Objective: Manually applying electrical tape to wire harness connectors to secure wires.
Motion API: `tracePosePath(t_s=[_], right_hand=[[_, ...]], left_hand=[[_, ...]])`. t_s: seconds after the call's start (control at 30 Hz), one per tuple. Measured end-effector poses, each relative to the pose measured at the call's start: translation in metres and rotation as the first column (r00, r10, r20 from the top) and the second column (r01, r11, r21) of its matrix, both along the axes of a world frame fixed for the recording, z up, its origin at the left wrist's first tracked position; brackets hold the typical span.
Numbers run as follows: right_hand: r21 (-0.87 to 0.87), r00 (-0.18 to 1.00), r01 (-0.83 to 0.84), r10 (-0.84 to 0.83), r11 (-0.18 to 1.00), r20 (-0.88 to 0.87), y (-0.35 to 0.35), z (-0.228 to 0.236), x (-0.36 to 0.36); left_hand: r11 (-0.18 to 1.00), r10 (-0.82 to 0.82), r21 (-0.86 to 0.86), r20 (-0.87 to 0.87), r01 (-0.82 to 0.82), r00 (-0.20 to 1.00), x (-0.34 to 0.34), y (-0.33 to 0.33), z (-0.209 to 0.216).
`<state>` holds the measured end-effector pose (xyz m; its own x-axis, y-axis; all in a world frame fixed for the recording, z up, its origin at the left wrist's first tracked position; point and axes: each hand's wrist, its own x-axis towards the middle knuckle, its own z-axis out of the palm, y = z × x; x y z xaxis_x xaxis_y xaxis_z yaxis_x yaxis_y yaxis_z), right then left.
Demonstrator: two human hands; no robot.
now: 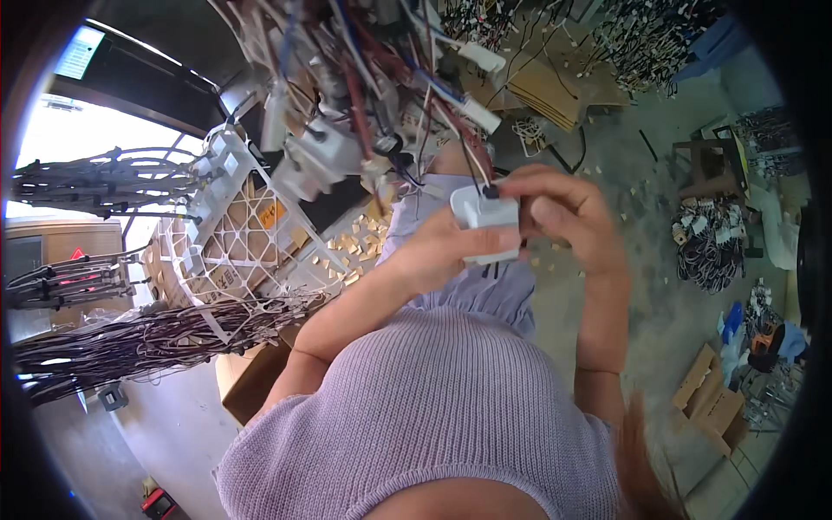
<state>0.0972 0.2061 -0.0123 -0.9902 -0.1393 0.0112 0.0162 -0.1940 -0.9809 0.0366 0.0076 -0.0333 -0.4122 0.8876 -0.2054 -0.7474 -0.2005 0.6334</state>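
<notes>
A white plastic power adapter is held above my lap, with a black cable collar at its top and two dark prongs poking out below. My left hand grips it from the left, thumb lying across its lower front. At its right side is my right hand, fingers curled in, the index fingertip close to the collar. What the right fingers pinch, if anything, is hidden. Just beyond hangs a bundle of cables in white, brown and blue, with more white adapters among them.
A white lattice rack stands at left, dark cable bundles reaching out from it. Small yellowish pieces are scattered on the floor. Cable heaps and an opened cardboard box lie at right; flattened cardboard lies ahead.
</notes>
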Motion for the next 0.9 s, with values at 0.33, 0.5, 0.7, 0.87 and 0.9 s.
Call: tracePosePath(t_s=[0.33, 0.5, 0.7, 0.87, 0.9], right_hand=[[-0.264, 0.824, 0.537, -0.431, 0.801, 0.368, 0.078, -0.094, -0.027], [-0.207, 0.693, 0.718, -0.653, 0.665, 0.306, 0.083, -0.107, -0.005], [-0.045, 0.862, 0.506, -0.504, 0.862, 0.051, 0.050, -0.034, 0.015], [0.319, 0.940, 0.325, -0.267, 0.890, -0.213, 0.015, 0.002, 0.000], [0.299, 0.941, 0.317, -0.258, 0.900, -0.221, 0.012, 0.005, -0.004]], left_hand=[[0.788, -0.410, 0.536, 0.092, 0.302, 0.907, 0.020, 0.018, 0.007], [0.866, -0.244, 0.469, 0.094, 0.173, 0.965, 0.007, 0.043, 0.015], [0.989, 0.123, -0.014, -0.479, -0.147, 0.869, 0.002, 0.042, 0.007], [0.876, 0.226, -0.061, -0.824, -0.478, 0.520, -0.003, 0.035, -0.004], [0.870, 0.214, -0.064, -0.844, -0.489, 0.491, -0.004, 0.031, -0.006]])
